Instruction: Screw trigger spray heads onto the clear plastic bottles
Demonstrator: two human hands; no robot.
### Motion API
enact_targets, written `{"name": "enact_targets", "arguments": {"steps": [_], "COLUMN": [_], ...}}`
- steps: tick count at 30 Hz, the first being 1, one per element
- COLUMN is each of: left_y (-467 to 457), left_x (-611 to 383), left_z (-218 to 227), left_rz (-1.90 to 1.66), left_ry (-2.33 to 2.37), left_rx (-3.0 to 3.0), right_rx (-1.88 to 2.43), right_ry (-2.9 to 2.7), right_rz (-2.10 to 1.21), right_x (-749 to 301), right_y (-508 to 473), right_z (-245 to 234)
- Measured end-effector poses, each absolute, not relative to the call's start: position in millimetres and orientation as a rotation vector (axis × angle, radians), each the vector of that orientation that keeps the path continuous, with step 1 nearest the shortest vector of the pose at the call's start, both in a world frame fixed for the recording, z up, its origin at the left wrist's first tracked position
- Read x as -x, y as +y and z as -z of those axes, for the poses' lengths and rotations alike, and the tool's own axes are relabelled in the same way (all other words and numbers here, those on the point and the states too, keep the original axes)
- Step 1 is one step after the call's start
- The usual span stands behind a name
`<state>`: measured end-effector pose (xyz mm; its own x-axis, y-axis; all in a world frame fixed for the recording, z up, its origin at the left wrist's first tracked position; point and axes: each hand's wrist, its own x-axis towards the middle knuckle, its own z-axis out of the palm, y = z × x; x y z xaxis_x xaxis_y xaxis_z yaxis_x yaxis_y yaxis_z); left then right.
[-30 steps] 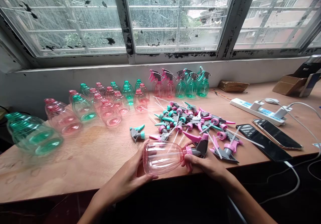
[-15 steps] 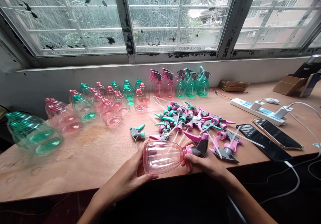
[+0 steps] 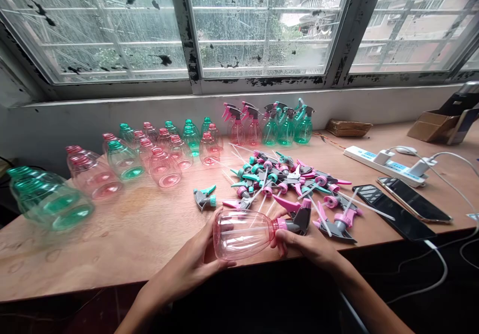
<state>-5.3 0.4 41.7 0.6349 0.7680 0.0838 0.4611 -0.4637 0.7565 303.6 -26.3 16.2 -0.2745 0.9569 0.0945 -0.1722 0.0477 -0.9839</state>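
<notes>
I hold a clear pink spray bottle lying on its side above the front edge of the wooden table. My left hand cups the bottle's base, fingers wrapped around it. My right hand grips the pink collar and grey trigger head at the bottle's neck. Just beyond lies a pile of loose pink and teal trigger heads with white dip tubes.
Several open pink and green bottles stand at the left. Finished bottles with trigger heads stand by the windowsill. Two phones, a power strip with cables and a cardboard box lie at the right.
</notes>
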Motion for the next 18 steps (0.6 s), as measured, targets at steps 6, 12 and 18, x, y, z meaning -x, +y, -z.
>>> {"name": "enact_targets", "arguments": {"steps": [6, 12, 18], "left_y": [1.1, 1.9, 0.4], "left_x": [5.3, 5.1, 6.5], "left_z": [-43.0, -44.3, -42.0], "left_rz": [-0.531, -0.519, -0.529], "left_ry": [0.94, 0.924, 0.949], "left_rx": [-2.11, -2.113, -2.134], "right_rx": [0.879, 0.892, 0.895], "right_ry": [-1.35, -1.37, -1.38], "right_rz": [-1.417, -1.405, -1.4], "right_x": [-304.3, -306.2, -305.7], "right_y": [-26.5, -25.5, -24.2], "right_z": [-15.6, -11.4, -10.7]}}
